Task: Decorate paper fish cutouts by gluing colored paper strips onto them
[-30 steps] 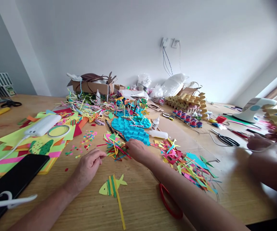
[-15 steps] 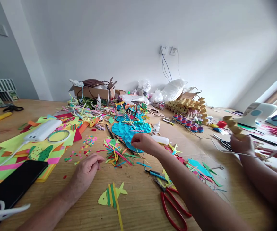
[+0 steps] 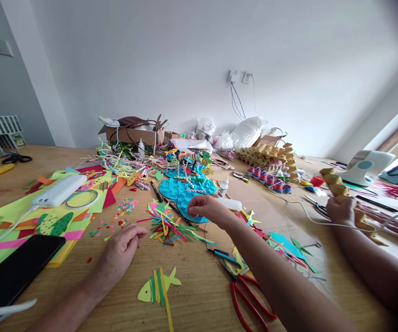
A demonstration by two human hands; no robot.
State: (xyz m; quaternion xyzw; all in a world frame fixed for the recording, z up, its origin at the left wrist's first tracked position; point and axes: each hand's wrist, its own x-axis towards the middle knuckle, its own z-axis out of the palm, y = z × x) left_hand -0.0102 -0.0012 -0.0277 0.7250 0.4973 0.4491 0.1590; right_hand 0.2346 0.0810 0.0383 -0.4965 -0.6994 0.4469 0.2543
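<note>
My right hand (image 3: 207,210) is over the front edge of a blue paper-covered disc (image 3: 185,199), its thumb and fingertips pinched together; whatever may be between them is hidden. Beside it lies a heap of thin coloured paper strips (image 3: 166,228). My left hand (image 3: 121,246) rests on the table with its fingers curled in, and nothing shows in it. Between my forearms lies a yellow paper fish (image 3: 145,292) with green and orange strips across its body, one long strip (image 3: 168,309) trailing toward me. Red-handled scissors (image 3: 242,286) lie beside my right forearm.
At right, another person's hand (image 3: 340,210) holds a piece of egg carton (image 3: 335,184). A white cable (image 3: 302,214) crosses there. Left are coloured paper sheets (image 3: 8,244), a black phone (image 3: 22,272) and a white power bank (image 3: 59,190). A glue bottle (image 3: 223,186) stands behind my right hand.
The view has shifted slightly. Both my hands keep nearly the same place and pose. The other person's egg carton piece has turned, and more of it shows below their hand.
</note>
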